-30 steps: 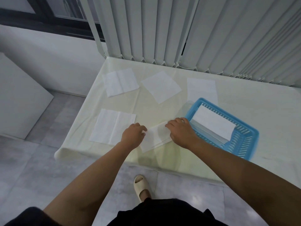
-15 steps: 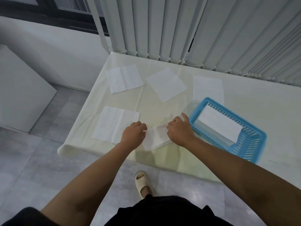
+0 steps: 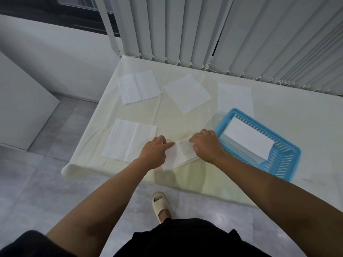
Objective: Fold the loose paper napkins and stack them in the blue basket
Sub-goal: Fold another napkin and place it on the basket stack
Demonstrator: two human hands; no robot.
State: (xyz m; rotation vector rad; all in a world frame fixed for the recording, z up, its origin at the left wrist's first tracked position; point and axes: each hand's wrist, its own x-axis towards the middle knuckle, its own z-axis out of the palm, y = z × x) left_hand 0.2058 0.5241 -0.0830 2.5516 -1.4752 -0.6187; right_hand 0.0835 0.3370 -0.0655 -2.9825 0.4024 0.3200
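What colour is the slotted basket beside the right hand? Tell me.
The basket is light blue; head view.

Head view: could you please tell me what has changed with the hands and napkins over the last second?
The left hand has stretched its index finger rightward onto the half-folded napkin; earlier that hand was curled at the napkin's left edge. The right hand stays on its right end. The four loose napkins, blue basket and its stack are unchanged.

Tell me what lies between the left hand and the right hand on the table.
A partly folded napkin: the left hand touches its left end, the right hand rests on its right end. The head view shows this.
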